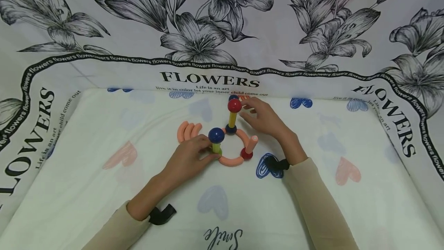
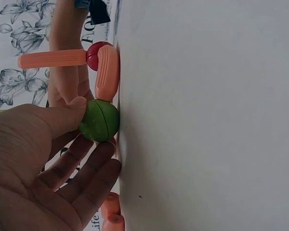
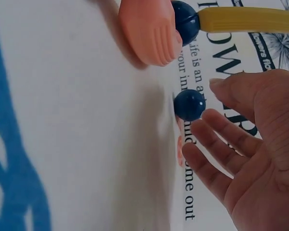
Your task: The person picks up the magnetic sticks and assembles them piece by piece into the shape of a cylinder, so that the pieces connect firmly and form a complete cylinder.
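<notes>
A ring of curved orange pieces (image 1: 231,161) joined by balls lies on the cloth. My left hand (image 1: 189,153) pinches its green ball (image 2: 100,120) between thumb and fingers; a short green rod (image 1: 216,147) rises there, topped by a blue ball (image 1: 216,135). At the ring's far side a yellow rod (image 1: 232,120) stands on a dark blue ball (image 1: 230,129) and carries a red ball (image 1: 234,105). An orange rod (image 1: 252,144) leans up from a second red ball (image 1: 246,154). My right hand (image 1: 261,117) holds nothing, fingers spread near a loose blue ball (image 3: 189,105).
Several loose curved orange pieces (image 1: 189,131) lie left of the ring, behind my left hand. Another orange piece (image 1: 244,97) lies by the loose blue ball. A heart-printed white cloth (image 1: 295,211) covers the table, with a flower-printed cloth (image 1: 277,49) beyond.
</notes>
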Demonstrator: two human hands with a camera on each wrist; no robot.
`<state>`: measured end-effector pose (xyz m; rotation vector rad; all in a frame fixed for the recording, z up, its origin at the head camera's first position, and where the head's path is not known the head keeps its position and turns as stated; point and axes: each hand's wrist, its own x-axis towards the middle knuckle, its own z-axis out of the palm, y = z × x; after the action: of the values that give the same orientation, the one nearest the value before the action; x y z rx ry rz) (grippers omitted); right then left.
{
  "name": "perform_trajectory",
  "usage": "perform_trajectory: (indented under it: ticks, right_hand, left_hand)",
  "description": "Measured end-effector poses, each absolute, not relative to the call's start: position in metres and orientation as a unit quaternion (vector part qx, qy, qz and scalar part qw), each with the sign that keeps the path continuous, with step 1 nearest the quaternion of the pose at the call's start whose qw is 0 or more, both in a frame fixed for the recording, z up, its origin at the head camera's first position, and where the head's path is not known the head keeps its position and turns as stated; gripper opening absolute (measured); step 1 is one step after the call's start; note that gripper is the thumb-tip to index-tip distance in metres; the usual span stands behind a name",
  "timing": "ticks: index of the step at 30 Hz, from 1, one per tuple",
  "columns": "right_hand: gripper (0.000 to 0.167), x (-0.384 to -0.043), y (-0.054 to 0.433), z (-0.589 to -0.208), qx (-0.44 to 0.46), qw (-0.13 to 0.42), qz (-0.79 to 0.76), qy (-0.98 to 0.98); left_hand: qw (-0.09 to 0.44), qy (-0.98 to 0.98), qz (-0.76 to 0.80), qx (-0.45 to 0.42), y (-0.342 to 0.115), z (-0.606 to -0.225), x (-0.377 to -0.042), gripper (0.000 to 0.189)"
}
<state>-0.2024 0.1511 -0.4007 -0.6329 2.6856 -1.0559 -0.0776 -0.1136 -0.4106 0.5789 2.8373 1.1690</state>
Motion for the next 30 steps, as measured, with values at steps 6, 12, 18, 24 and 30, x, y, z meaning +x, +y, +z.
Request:
perform_trajectory:
  ticks: [6, 12, 18, 24, 30]
  right_hand:
    - [0.038, -0.178, 0.161, -0.398, -0.21, 0.116, -0.355, 0.904]
    - [0.045, -0.144, 0.174, -0.402, -0.228, 0.111, -0.37, 0.894]
    - [0.048, -0.113, 0.182, -0.4, -0.27, 0.106, -0.375, 0.88]
    - [0.051, -0.097, 0.187, -0.403, -0.272, 0.116, -0.377, 0.878]
    - [0.036, -0.099, 0.183, -0.41, -0.278, 0.093, -0.405, 0.866]
  left_hand:
    - [0.004, 0.906, 0.374, 0.2, -0.112, -0.413, -0.077, 0.021]
    - [0.01, 0.91, 0.366, 0.196, -0.113, -0.411, -0.076, 0.021]
    - [0.014, 0.912, 0.362, 0.191, -0.116, -0.407, -0.076, 0.021]
    - [0.013, 0.914, 0.355, 0.194, -0.118, -0.408, -0.075, 0.021]
    - [0.029, 0.914, 0.351, 0.202, -0.123, -0.404, -0.077, 0.024]
